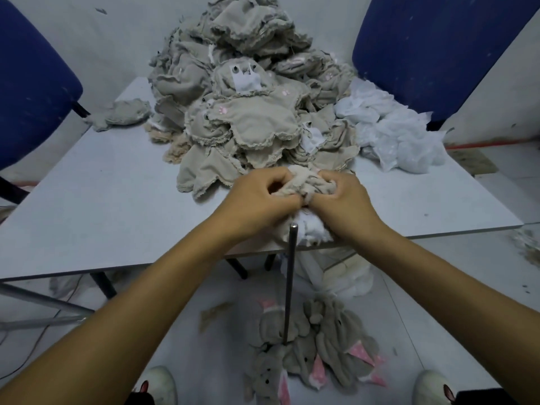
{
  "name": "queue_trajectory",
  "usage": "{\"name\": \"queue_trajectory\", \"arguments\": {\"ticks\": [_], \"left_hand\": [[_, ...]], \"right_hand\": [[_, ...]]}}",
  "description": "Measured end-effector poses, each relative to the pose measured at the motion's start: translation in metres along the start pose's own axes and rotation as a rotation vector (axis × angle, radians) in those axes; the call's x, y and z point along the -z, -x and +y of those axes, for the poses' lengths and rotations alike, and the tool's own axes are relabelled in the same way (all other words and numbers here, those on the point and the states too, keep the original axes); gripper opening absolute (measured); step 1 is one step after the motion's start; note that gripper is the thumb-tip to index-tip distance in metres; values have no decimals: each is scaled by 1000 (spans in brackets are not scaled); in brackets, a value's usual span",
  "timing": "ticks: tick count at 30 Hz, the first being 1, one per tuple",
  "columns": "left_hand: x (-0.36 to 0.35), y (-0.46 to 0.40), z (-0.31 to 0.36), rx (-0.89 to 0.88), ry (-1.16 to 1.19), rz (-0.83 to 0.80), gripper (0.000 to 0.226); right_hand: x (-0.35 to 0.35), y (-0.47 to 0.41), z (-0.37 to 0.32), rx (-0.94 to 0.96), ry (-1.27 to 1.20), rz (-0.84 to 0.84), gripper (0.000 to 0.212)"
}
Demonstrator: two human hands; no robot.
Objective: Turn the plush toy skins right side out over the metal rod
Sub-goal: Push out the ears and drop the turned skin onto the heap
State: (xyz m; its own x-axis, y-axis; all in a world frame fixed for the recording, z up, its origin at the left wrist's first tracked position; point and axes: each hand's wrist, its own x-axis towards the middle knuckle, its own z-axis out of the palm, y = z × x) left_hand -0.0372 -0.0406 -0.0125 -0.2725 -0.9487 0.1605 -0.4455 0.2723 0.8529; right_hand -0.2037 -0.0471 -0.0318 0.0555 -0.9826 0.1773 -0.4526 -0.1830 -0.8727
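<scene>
At the frame's centre, the left hand (257, 197) and right hand (340, 200) both grip a bunched beige toy skin (304, 182) above the upright metal rod (290, 276), at the table (102, 200) edge.

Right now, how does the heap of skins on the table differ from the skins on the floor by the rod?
The heap of skins on the table shows flat beige backing with frayed seam edges; the skins on the floor show fuzzy grey plush.
The table heap is piled high; the floor skins lie in a low scatter around the metal rod.
Pink ears and faces show on the floor skins; the heap shows only small pink paw marks.
Both are limp and unstuffed.
</scene>
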Motion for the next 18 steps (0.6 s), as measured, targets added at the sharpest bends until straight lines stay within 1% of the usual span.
{"name": "queue_trajectory", "arguments": {"ticks": [2,4,5,6,7,8,9,10,11,12,13,14,17,18], "left_hand": [[11,-2,-7,58,24,113,12],[16,-1,-13,103,-40,223,17],[13,1,-14,114,-103,271,18],[9,2,-14,116,-159,323,19],[5,2,-13,118,-173,351,21],[2,2,-12,119,-133,323,23],[2,3,-10,113,-42,247,25],[5,3,-10,104,62,137,22],[9,3,-8,107,159,20,13],[12,4,-5,115,239,-77,9],[13,5,-2,104,258,-133,12],[11,6,1,61,216,-153,13],[0,9,10,-138,-29,-139,14],[-2,7,10,-167,-79,-138,14]], "right_hand": [[8,-2,-4,-38,-191,-267,28],[12,2,-9,-45,-305,-541,28],[12,6,-10,-47,-313,-607,28],[10,8,-12,-55,-316,-632,27],[9,9,-13,-68,-332,-615,25],[9,10,-12,-87,-361,-563,21],[11,10,-11,-90,-368,-494,17],[13,8,-8,-73,-332,-419,18],[16,5,-5,-51,-271,-346,22],[17,3,-1,-46,-207,-278,25],[17,2,3,-48,-153,-209,24],[16,2,6,-44,-111,-134,24],[2,3,13,0,-10,64,21],[0,2,14,0,20,111,19]]}}
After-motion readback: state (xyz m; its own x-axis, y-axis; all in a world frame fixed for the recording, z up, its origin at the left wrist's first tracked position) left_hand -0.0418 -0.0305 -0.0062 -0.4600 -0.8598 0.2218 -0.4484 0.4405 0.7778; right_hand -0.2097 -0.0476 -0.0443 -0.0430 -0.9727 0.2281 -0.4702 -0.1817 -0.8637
